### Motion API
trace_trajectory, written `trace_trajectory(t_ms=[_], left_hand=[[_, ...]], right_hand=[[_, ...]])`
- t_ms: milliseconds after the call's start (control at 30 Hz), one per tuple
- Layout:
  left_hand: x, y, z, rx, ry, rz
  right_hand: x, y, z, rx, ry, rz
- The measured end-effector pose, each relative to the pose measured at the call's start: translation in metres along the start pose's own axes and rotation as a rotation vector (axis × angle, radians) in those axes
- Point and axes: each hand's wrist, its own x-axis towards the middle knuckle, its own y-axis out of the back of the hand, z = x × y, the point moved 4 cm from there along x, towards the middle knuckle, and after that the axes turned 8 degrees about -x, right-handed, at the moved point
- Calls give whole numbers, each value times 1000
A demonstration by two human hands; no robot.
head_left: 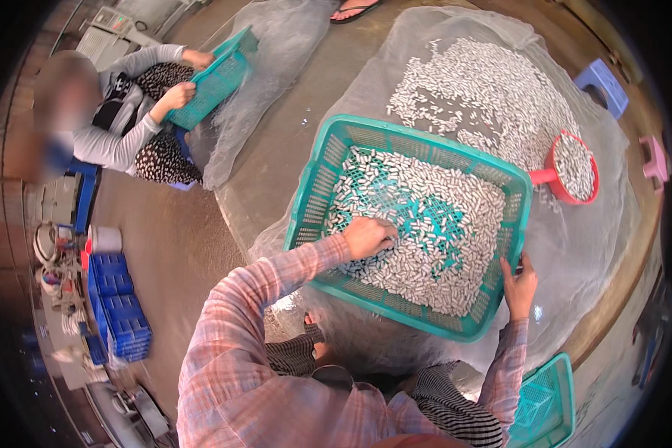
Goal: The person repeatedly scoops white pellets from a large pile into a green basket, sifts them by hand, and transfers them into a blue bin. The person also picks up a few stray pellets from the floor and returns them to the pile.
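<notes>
A green plastic basket with mesh sides lies tilted before me, holding a spread of small whitish-silver cylindrical pieces. Inside it, near the left side, my left hand is closed with its fingers curled down at the pieces; whether it pinches any is hidden. My right hand grips the basket's right side near the front corner, thumb and fingers around the rim. Bare green mesh shows through in the basket's middle. Beyond it, a heap of the same pieces is spread over a pale translucent sheet.
A red scoop full of pieces rests right of the basket. A co-worker sits at the left, tilting another green basket. Stacked blue crates stand lower left; another green basket lies lower right. Blue and pink stools stand far right.
</notes>
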Motion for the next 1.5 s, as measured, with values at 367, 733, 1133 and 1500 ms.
trace_trajectory(t_ms=[367, 733, 1133, 1500], left_hand=[[-6, -26, -137, 76, 319, 693], [181, -60, 97, -8, 189, 584], [26, -55, -6, 163, -153, 93], [117, -78, 188, -416, -307, 135]], right_hand=[[-12, 8, -41, 362, -80, -25], [3, 52, -45, 496, -119, 63], [5, 78, -53, 532, -152, 110], [20, 90, -72, 605, -159, 46]])
